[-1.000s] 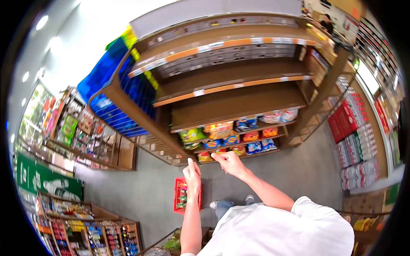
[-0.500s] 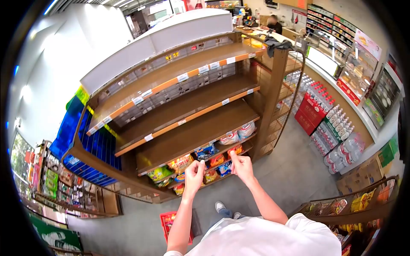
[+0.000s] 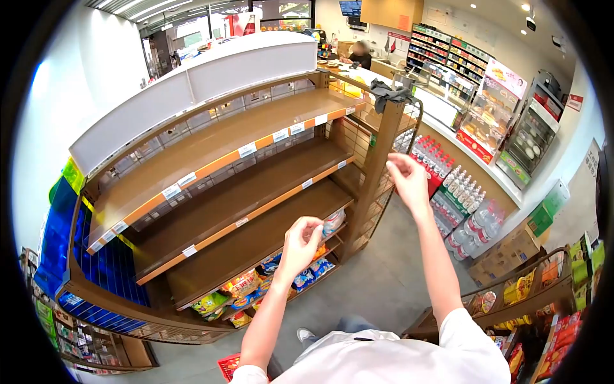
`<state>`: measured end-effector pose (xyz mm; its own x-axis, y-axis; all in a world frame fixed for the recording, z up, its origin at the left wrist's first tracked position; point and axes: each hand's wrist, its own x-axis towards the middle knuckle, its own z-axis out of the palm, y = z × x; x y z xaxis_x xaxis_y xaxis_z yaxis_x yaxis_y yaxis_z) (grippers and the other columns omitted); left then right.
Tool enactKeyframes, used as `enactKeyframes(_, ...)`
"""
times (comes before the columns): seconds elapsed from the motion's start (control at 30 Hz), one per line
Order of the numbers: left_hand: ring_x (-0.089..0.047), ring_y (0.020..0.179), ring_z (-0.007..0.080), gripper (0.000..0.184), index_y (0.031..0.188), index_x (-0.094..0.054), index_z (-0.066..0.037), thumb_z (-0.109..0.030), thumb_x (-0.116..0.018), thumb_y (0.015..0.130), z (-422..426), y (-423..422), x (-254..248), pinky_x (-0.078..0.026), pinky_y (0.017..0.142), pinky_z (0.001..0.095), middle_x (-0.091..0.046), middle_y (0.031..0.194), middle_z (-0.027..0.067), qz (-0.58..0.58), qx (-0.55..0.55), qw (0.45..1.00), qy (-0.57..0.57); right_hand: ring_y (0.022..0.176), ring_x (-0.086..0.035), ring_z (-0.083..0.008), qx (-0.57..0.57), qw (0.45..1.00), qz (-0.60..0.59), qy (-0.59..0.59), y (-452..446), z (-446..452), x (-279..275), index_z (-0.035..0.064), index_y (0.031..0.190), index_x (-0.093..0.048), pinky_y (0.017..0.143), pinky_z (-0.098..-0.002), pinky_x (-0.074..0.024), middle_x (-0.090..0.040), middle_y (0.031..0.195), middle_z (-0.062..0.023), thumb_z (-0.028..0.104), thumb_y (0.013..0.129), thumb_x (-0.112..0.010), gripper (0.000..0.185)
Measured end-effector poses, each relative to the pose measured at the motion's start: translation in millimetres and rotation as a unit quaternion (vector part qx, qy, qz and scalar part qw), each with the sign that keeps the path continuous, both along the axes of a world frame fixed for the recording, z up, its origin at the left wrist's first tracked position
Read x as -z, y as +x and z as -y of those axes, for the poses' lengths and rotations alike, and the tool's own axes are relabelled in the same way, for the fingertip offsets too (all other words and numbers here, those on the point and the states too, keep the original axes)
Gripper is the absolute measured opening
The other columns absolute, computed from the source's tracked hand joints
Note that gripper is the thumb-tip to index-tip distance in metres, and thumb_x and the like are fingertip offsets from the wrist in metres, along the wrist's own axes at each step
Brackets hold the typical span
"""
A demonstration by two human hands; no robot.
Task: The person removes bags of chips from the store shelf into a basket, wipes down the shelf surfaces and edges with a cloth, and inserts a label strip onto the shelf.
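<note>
Shelving in brown (image 3: 243, 195) stands directly before us, filling the left and middle of our view. By our feet sits a red basket (image 3: 228, 367), partly cut off. Snack bags (image 3: 243, 285) fill the lowest tiers, beyond our left hand (image 3: 299, 248); dark cloth (image 3: 389, 95) drapes the right-end post, above our right hand (image 3: 411, 182). Both hands' fingers curl loosely; we cannot tell whether either pinches anything.

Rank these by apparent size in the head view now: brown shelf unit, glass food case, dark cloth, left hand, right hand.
Largest to smallest:
1. Brown shelf unit
2. Glass food case
3. Left hand and right hand: too alike to rank
4. Dark cloth
</note>
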<state>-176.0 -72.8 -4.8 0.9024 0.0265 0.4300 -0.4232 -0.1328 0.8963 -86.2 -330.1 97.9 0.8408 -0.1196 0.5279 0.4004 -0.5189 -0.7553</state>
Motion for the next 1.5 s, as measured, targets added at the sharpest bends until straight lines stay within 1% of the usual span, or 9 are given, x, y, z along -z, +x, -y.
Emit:
enactKeyframes(0.33, -0.056, 0.060, 0.0065, 0.013, 0.099, -0.062, 0.001, -0.011, -0.062, 0.092, 54, 85, -96, -0.046, 0.050, 0.0218, -0.064, 0.080, 0.0059, 0.123, 0.031, 0.991, 0.035, 0.072, -0.063, -0.0099, 0.007, 0.996, 0.092, -0.016, 50, 28, -48, 0.0046, 0.109, -0.070, 0.068, -0.0270, -0.0509, -0.071, 0.087, -0.0066, 0.012, 0.085, -0.067, 0.025)
enactKeyframes(0.67, -0.063, 0.071, 0.0160, 0.026, 0.104, -0.061, 0.004, -0.008, -0.071, 0.083, 124, 199, -180, -0.052, 0.063, 0.0281, -0.062, 0.100, 0.0138, 0.245, -0.013, 0.955, 0.167, 0.084, -0.068, -0.0176, -0.051, 0.987, 0.130, -0.084, 159, 107, -96, 0.0010, 0.104, -0.070, 0.075, -0.0306, -0.0523, -0.072, 0.095, -0.0123, 0.012, 0.084, -0.067, 0.023)
enactKeyframes(0.83, -0.065, 0.071, 0.0174, 0.031, 0.111, -0.063, 0.002, -0.012, -0.071, 0.084, 144, 243, -188, -0.053, 0.068, 0.0293, -0.059, 0.101, 0.0150, 0.238, -0.080, 0.943, 0.219, 0.123, -0.045, -0.0306, -0.070, 0.960, 0.193, -0.191, 194, 109, -92, 0.0140, 0.117, -0.067, 0.106, -0.0392, -0.0342, -0.062, 0.122, -0.0095, 0.024, 0.085, -0.069, 0.034)
enactKeyframes(0.93, -0.063, 0.074, 0.0182, 0.022, 0.103, -0.067, 0.000, -0.014, -0.069, 0.086, 147, 262, -181, -0.052, 0.067, 0.0298, -0.059, 0.101, 0.0149, 0.202, -0.094, 0.946, 0.237, 0.126, -0.042, -0.0285, -0.091, 0.949, 0.198, -0.228, 209, 109, -90, 0.0145, 0.120, -0.064, 0.108, -0.0397, -0.0319, -0.058, 0.126, -0.0091, 0.021, 0.086, -0.068, 0.035)
enactKeyframes(1.03, -0.059, 0.080, 0.0187, 0.017, 0.097, -0.067, 0.000, -0.015, -0.067, 0.088, 144, 273, -176, -0.051, 0.064, 0.0300, -0.060, 0.099, 0.0142, 0.314, -0.156, 0.881, 0.317, 0.124, -0.042, -0.0263, -0.096, 0.944, 0.170, -0.267, 217, 107, -94, 0.0147, 0.110, -0.066, 0.106, -0.0416, -0.0305, -0.060, 0.121, -0.0047, 0.022, 0.086, -0.067, 0.025)
enactKeyframes(1.13, -0.052, 0.099, 0.0311, 0.013, 0.097, -0.065, -0.001, -0.010, -0.062, 0.088, 146, 272, -176, -0.044, 0.086, 0.0406, -0.060, 0.096, 0.0148, 0.276, -0.131, 0.916, 0.260, 0.120, -0.044, -0.0251, -0.090, 0.936, 0.189, -0.283, 213, 95, -94, 0.0125, 0.101, -0.064, 0.103, -0.0427, -0.0292, -0.061, 0.114, -0.0026, 0.020, 0.088, -0.064, 0.015)
enactKeyframes(1.2, -0.054, 0.077, 0.0147, 0.017, 0.101, -0.061, 0.000, -0.015, -0.061, 0.094, 143, 273, -173, -0.046, 0.062, 0.0265, -0.061, 0.089, 0.0091, 0.301, -0.171, 0.920, 0.182, 0.119, -0.045, -0.0258, -0.091, 0.939, 0.247, -0.221, 202, 85, -97, 0.0101, 0.099, -0.063, 0.103, -0.0431, -0.0293, -0.061, 0.112, -0.0043, 0.017, 0.089, -0.063, 0.013)
enactKeyframes(1.4, -0.053, 0.074, 0.0101, 0.013, 0.101, -0.056, 0.000, -0.012, -0.053, 0.099, 121, 203, -202, -0.045, 0.069, 0.0248, -0.059, 0.083, 0.0035, 0.285, -0.114, 0.950, 0.051, 0.096, -0.059, -0.0282, -0.151, 0.909, 0.358, -0.151, 145, 50, -123, 0.0042, 0.098, -0.060, 0.090, -0.0371, -0.0430, -0.064, 0.096, -0.0107, 0.013, 0.089, -0.063, 0.013)
enactKeyframes(1.5, -0.054, 0.073, 0.0108, 0.009, 0.103, -0.053, 0.001, -0.006, -0.049, 0.099, 87, 178, -194, -0.045, 0.067, 0.0251, -0.060, 0.082, 0.0061, 0.384, -0.218, 0.884, 0.156, 0.077, -0.061, -0.0215, -0.271, 0.934, 0.215, -0.088, 107, 26, -127, 0.0010, 0.101, -0.059, 0.074, -0.0304, -0.0478, -0.066, 0.088, -0.0115, 0.009, 0.090, -0.062, 0.013)
